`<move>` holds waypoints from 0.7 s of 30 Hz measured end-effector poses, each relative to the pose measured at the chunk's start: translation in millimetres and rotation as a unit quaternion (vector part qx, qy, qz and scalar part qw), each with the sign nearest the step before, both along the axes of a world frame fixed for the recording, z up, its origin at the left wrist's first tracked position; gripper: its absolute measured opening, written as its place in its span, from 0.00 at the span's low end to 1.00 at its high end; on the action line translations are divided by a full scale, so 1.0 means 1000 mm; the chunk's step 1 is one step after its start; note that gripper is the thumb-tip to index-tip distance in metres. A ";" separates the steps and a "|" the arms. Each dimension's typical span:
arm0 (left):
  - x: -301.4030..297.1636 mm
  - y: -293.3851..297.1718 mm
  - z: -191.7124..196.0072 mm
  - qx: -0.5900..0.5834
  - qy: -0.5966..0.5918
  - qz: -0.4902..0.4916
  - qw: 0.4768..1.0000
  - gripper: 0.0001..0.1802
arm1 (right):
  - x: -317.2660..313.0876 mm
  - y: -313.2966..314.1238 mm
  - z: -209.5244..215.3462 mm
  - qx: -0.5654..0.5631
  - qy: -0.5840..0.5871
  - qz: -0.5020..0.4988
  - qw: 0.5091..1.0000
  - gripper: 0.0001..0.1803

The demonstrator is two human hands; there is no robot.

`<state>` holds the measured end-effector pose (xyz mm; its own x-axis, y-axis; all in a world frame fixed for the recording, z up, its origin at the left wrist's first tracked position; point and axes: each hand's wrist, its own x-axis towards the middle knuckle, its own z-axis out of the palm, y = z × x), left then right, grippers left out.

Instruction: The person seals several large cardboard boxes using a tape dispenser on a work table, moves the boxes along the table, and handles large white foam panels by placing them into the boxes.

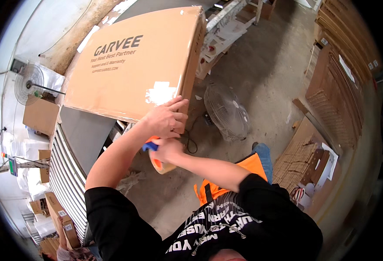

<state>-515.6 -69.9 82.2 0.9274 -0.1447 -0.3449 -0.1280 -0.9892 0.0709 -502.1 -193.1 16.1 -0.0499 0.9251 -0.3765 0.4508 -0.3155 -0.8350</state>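
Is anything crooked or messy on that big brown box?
Yes. The big cardboard box overhangs the grey table at its near corner, where the left hand presses. Clear tape there looks wrinkled and patchy. The right hand holds a tape dispenser just below. A fan lies tipped on the floor.

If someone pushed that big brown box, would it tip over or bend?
The big cardboard box looks stiff: its faces are flat and its edges sharp. Its near corner seems to jut past the grey table, so a push there might tilt it. The left hand steadies that corner while the right hand holds a tape dispenser.
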 end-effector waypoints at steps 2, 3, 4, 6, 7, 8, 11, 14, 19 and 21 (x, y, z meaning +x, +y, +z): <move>0.001 -0.004 0.001 0.037 -0.008 -0.013 0.999 0.22 | -0.017 0.005 -0.029 -0.008 -0.015 0.028 0.999 0.27; -0.006 -0.003 -0.002 0.073 -0.025 -0.013 0.997 0.27 | -0.020 -0.015 -0.045 0.064 0.033 -0.005 0.997 0.29; -0.016 0.002 -0.013 0.056 -0.079 0.017 0.995 0.46 | -0.014 -0.033 -0.057 0.135 0.078 -0.040 0.987 0.32; -0.027 0.004 -0.019 0.044 -0.066 0.059 0.995 0.53 | 0.039 -0.072 -0.081 0.045 0.301 -0.064 0.950 0.36; -0.030 0.002 -0.019 0.038 -0.064 0.102 0.992 0.61 | 0.065 -0.088 -0.101 0.063 0.379 -0.107 0.917 0.36; -0.036 0.004 -0.018 0.062 -0.077 0.084 0.992 0.67 | 0.095 -0.088 -0.093 0.089 0.452 -0.141 0.877 0.36; -0.034 0.005 -0.013 0.011 -0.095 0.104 0.990 0.70 | 0.165 -0.050 -0.071 0.092 0.455 -0.268 0.844 0.36; -0.026 0.005 -0.006 0.020 -0.121 0.087 0.989 0.66 | 0.156 -0.017 -0.066 0.115 0.414 -0.156 0.890 0.36; -0.031 -0.001 0.004 0.022 -0.128 0.085 0.988 0.55 | 0.023 -0.085 -0.078 0.269 0.303 -0.188 0.895 0.33; -0.034 0.000 -0.001 0.014 -0.138 0.093 0.986 0.55 | 0.017 -0.051 -0.038 0.095 0.236 -0.171 0.952 0.33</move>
